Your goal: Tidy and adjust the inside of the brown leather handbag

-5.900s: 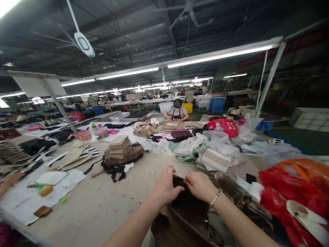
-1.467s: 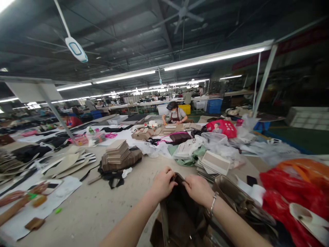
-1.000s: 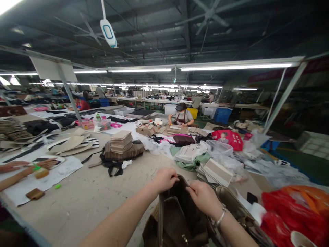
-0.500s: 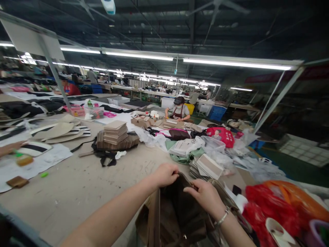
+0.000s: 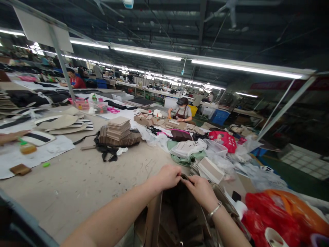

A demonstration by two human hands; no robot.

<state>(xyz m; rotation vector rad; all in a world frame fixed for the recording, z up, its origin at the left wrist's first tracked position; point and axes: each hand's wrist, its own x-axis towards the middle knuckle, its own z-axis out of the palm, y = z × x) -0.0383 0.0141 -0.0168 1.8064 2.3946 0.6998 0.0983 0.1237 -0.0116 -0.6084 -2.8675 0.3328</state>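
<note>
A dark brown bag (image 5: pixel 180 216) stands open-mouthed on the worktable (image 5: pixel 84 185) right in front of me. My left hand (image 5: pixel 168 175) pinches the far top edge of the bag with closed fingers. My right hand (image 5: pixel 202 190), a silver bracelet on its wrist, grips the same edge just beside it, and the fingertips of both nearly meet. A metallic gold bag (image 5: pixel 226 202) leans against the brown one on the right.
A stack of tan card pieces (image 5: pixel 118 132) lies mid-table, grey boards (image 5: pixel 209 169) sit beyond my hands, red and orange plastic bags (image 5: pixel 280 214) fill the right. Another person's hand (image 5: pixel 10 136) rests at the left edge. A seated worker (image 5: pixel 181 111) faces me far back.
My hands have drawn closer together on the bag's top edge. The view has swung a little to the left and down. The hand at the left has pulled back.
</note>
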